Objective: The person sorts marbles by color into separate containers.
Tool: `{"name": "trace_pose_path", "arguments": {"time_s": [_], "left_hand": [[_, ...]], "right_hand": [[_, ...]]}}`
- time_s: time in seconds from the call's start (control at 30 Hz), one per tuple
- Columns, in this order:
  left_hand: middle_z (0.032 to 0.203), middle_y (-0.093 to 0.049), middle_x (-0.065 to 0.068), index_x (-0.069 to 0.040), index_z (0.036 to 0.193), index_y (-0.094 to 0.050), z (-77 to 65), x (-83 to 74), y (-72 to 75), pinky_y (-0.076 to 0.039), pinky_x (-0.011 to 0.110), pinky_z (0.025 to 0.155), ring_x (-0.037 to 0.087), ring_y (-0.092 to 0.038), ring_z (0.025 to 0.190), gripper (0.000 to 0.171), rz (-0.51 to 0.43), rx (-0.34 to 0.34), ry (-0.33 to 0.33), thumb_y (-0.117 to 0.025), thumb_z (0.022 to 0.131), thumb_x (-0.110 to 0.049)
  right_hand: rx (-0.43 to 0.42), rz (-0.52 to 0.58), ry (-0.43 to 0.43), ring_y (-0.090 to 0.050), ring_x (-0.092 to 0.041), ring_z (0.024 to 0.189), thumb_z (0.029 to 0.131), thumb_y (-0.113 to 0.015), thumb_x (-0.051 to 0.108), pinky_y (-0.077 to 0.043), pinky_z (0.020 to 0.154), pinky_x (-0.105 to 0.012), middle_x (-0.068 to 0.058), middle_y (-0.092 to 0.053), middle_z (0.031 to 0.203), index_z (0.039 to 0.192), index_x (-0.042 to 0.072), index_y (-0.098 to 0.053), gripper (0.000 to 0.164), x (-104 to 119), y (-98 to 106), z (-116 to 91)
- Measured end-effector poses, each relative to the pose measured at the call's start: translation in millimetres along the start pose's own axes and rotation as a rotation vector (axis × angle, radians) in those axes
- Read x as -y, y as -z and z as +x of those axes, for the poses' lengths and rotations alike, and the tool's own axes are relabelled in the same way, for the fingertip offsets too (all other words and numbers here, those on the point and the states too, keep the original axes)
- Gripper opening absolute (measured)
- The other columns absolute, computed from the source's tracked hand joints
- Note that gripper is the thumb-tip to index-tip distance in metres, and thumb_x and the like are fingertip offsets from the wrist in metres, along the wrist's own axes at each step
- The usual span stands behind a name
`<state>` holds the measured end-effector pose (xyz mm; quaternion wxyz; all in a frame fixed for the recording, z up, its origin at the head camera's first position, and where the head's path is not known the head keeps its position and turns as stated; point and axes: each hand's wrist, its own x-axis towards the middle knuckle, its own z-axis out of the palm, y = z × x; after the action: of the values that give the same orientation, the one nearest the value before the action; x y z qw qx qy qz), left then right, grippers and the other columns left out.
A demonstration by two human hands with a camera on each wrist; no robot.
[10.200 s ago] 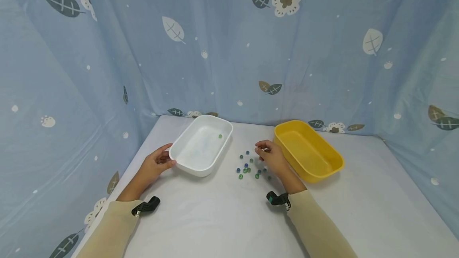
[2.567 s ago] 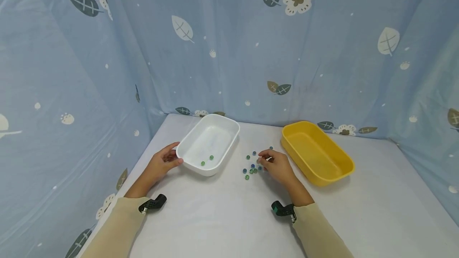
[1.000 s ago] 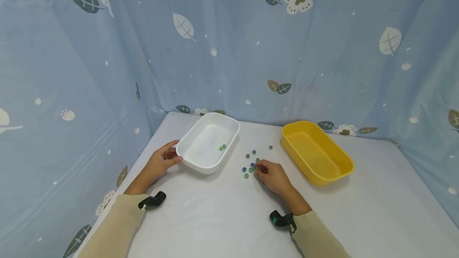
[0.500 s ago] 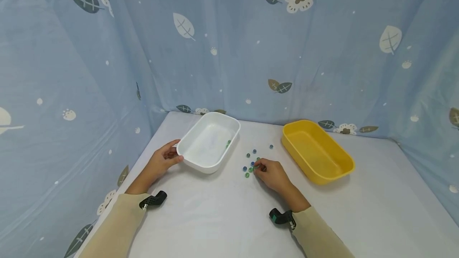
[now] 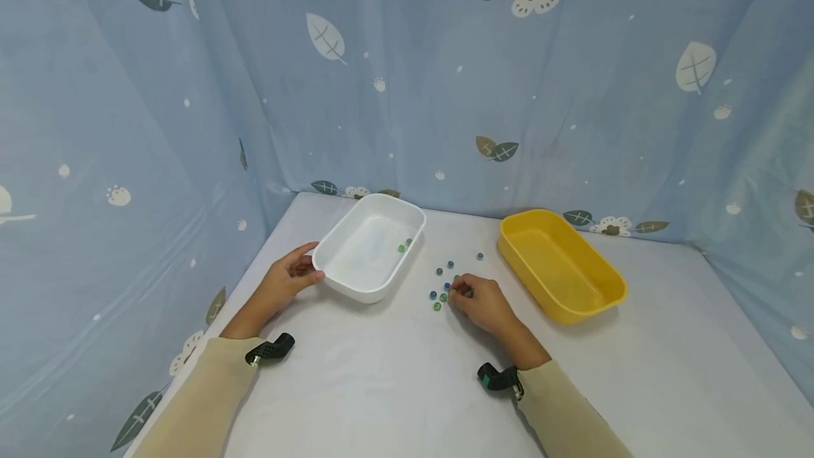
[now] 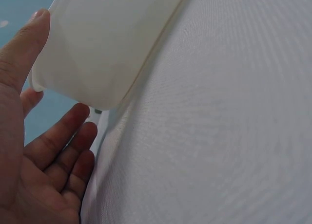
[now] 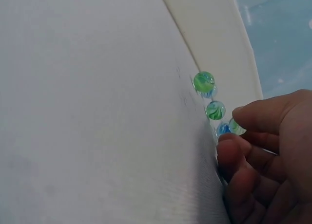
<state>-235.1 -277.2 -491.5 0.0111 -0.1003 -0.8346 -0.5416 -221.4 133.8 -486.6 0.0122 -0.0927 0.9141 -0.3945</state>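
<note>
At the left, my left hand (image 5: 280,287) holds the near-left corner of a white plastic tub (image 5: 346,288), thumb against its rim; the other fingers curl loosely below in the left wrist view. Two green marbles (image 5: 401,249) lie inside by the tub's right wall. My right hand (image 5: 486,306) is low at the right side of a loose group of marbles on the table. In the right wrist view, its thumb and fingers pinch a pale green marble (image 7: 237,127). Close by are a green swirled marble (image 7: 204,82) and a blue marble (image 7: 223,129).
A yellow tub (image 5: 566,278) stands right of the right hand, nothing visible in it. One blue marble (image 5: 480,256) lies apart, toward the back. A white cloth (image 5: 381,380) covers the table, and a blue patterned curtain (image 5: 407,90) hangs behind.
Since the oldest frame, a second green marble has come into the white tub; both have since rolled to its right wall. My right hand has moved nearer among the marbles. The left hand keeps its hold.
</note>
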Motion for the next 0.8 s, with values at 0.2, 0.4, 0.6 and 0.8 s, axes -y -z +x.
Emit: {"name": "trace_pose_path", "arguments": {"time_s": [0.2,0.4,0.6,0.8], "left_hand": [[0.119,-0.063,0.017,-0.012,0.148,-0.042,0.0,-3.8,-0.7,-0.05,0.027,0.08,0.029,-0.059,0.105,0.074,0.002,-0.009,-0.001,-0.077,0.085,-0.029],[0.121,-0.063,0.018,-0.012,0.148,-0.041,3.2,-1.3,-0.1,-0.049,0.025,0.081,0.029,-0.058,0.105,0.074,-0.012,-0.004,-0.006,-0.077,0.086,-0.027],[0.122,-0.062,0.018,-0.012,0.149,-0.04,5.0,-4.6,1.4,-0.048,0.024,0.082,0.03,-0.058,0.109,0.075,0.001,0.001,0.003,-0.077,0.086,-0.029],[0.124,-0.06,0.023,-0.008,0.15,-0.037,1.7,-3.6,-0.4,-0.047,0.023,0.082,0.033,-0.056,0.11,0.076,-0.018,0.009,0.015,-0.076,0.087,-0.022]], "right_hand": [[0.009,0.025,-0.026,-0.059,-0.015,0.061,0.09,-0.069,0.016,-0.049,0.055,-0.03,0.003,-0.063,0.083,0.099,0.012,-0.067,0.01,5.3,2.2,3.5],[0.011,0.077,-0.003,-0.059,-0.017,0.061,0.091,-0.068,0.016,-0.049,0.053,-0.032,0.002,-0.063,0.086,0.101,0.013,-0.067,0.011,11.5,5.9,14.1],[0.018,0.104,0.012,-0.061,-0.019,0.062,0.092,-0.067,0.017,-0.051,0.052,-0.033,0.001,-0.064,0.09,0.103,0.013,-0.067,0.012,20.6,6.7,28.6],[-0.007,0.131,0.012,-0.061,-0.02,0.066,0.091,-0.069,0.018,-0.05,0.056,-0.033,0.001,-0.064,0.094,0.104,0.015,-0.066,0.014,28.2,1.5,38.1]]}}
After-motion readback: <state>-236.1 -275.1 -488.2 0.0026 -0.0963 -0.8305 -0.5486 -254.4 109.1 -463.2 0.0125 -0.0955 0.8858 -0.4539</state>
